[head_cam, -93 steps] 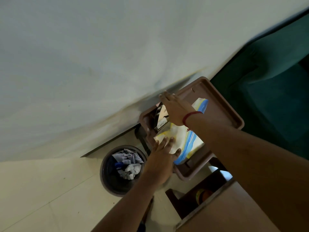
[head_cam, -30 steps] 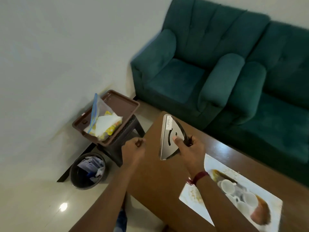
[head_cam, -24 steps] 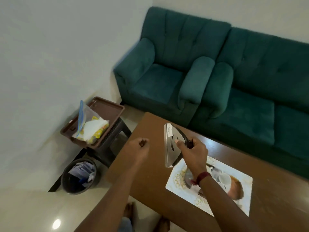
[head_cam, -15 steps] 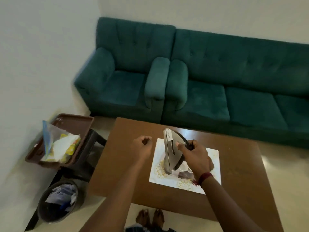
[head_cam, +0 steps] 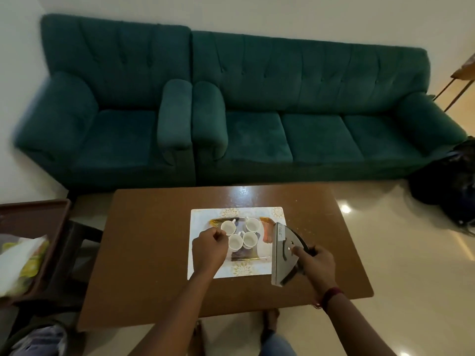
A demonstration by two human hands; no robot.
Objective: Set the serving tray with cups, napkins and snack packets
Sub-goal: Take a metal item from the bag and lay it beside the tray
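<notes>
A clear serving tray (head_cam: pixel 264 249) with gold and dark markings lies on a white placemat (head_cam: pixel 205 214) in the middle of the brown coffee table (head_cam: pixel 154 240). Several white cups (head_cam: pixel 249 238) stand close together on the tray. My right hand (head_cam: pixel 314 263) grips a silver fan-shaped napkin holder (head_cam: pixel 282 255) by its curved side and holds it upright just right of the tray. My left hand (head_cam: pixel 209 249) hovers as a fist over the tray's left end, beside the cups, with nothing visible in it.
At the left edge a brown tray (head_cam: pixel 36 214) on a dark stool holds a plastic bag of snack packets (head_cam: pixel 23 260). A waste bin (head_cam: pixel 38 337) stands below it. A green sofa (head_cam: pixel 257 111) sits behind the table and a black bag (head_cam: pixel 447 181) lies at the right.
The view has swung right from the side tray to the coffee table. My right hand has carried the napkin holder to the right side of the cup tray. My left hand has stayed curled and now hangs over the tray.
</notes>
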